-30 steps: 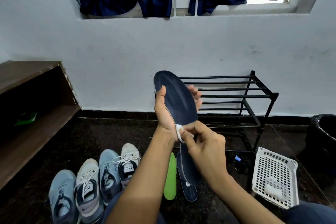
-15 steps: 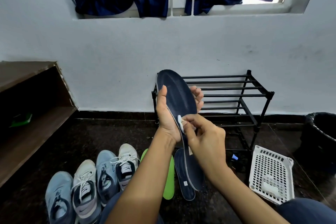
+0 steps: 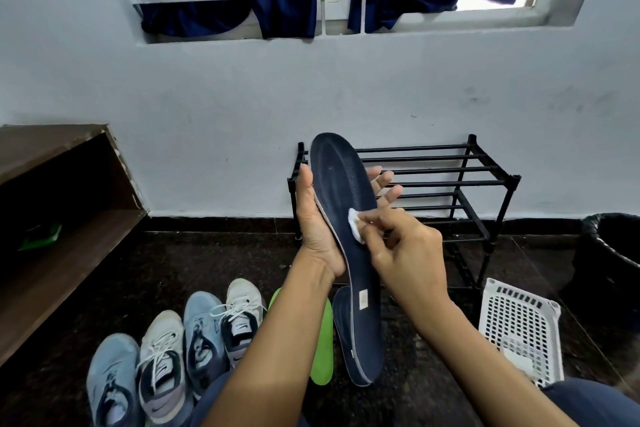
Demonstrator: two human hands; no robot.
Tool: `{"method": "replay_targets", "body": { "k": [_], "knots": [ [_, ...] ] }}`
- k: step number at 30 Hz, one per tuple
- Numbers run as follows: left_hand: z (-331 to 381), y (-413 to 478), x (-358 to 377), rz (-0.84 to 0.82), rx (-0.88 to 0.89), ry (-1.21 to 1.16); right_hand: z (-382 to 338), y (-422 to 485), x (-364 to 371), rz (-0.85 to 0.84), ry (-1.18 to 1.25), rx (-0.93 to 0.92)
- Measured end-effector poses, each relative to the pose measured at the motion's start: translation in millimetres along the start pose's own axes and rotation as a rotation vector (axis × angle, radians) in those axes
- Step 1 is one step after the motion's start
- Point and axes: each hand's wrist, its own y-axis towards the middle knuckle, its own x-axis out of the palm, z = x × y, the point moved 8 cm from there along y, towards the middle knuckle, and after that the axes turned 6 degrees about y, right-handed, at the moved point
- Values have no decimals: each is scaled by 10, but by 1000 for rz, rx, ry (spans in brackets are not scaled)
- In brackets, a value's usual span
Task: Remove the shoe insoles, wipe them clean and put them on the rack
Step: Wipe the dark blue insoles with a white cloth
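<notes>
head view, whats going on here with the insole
A person is wiping a blue insole. The left hand holds it upright while the right hand pinches a small white wipe against its top side. A second blue insole and a green insole lie on the floor beside four shoes. No insole is on the rack yet.

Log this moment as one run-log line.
step: wiping insole | left hand: holds navy insole | right hand: pinches white wipe on it | floor: green insole, second navy insole | rack: behind hands
</notes>
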Motion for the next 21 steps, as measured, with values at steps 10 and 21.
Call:
{"method": "replay_targets", "body": {
  "k": [10,21],
  "knots": [
    [-47,-32,-7,142,5,-93,17,106,-37,-53,54,-7],
    [159,69,-113,18,112,-71,-22,-121,171,-98,176,213]
  ]
}}
